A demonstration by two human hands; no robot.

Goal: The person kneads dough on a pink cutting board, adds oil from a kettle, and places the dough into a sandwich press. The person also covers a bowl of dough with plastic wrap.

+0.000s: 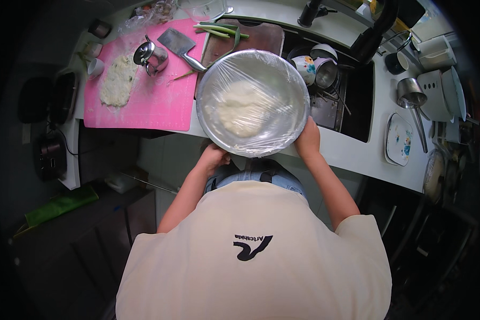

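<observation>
A large round metal bowl (203,116) is in front of me, with clear plastic film (280,108) stretched over it and pale dough (244,108) beneath the film. My right hand (309,138) grips its lower right rim. At the lower left edge is my left hand (216,158), its fingers curled and partly hidden; whether it grips the bowl does not show clearly. On the pink mat (168,108) to the left lie a flat piece of dough (119,82) with green bits and a cleaver (180,43), and a lidded metal pot (154,58) stands between them.
Spring onions (220,30) lie on a cutting board (268,36) behind the bowl. The sink (360,96) at right holds bowls and chopsticks. Farther right are a metal saucepan (410,91) and a patterned dish (399,140). A black faucet (368,40) rises behind the sink.
</observation>
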